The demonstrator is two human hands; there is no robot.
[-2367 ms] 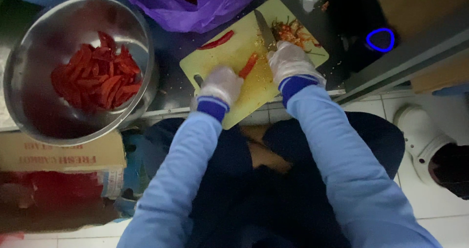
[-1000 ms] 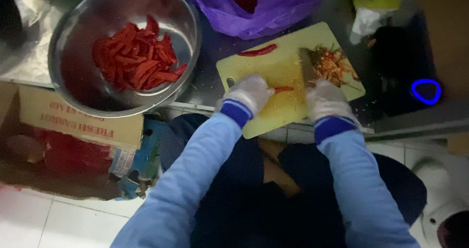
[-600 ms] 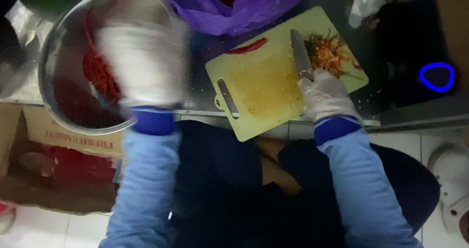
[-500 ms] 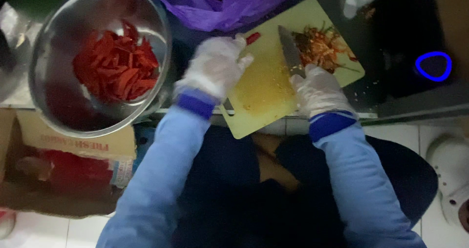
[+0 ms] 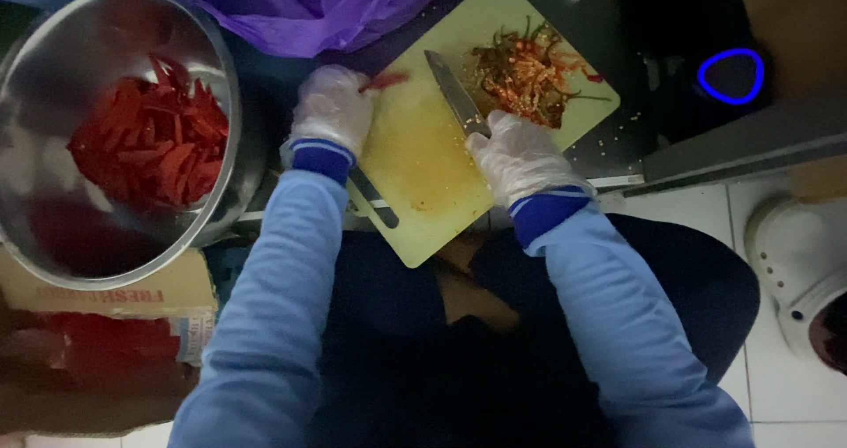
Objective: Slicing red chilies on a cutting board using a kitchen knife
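The gloved left hand rests on the near-left part of a pale green cutting board, its fingertips on a whole red chili lying just beyond them. To its right, well apart, the gloved right hand grips a knife whose blade points away from the person across the board. Beyond the right hand sits a heap of chili stems and seeds. Left of the left hand stands a metal bowl of cut red chili pieces; a purple plastic bag lies beyond it.
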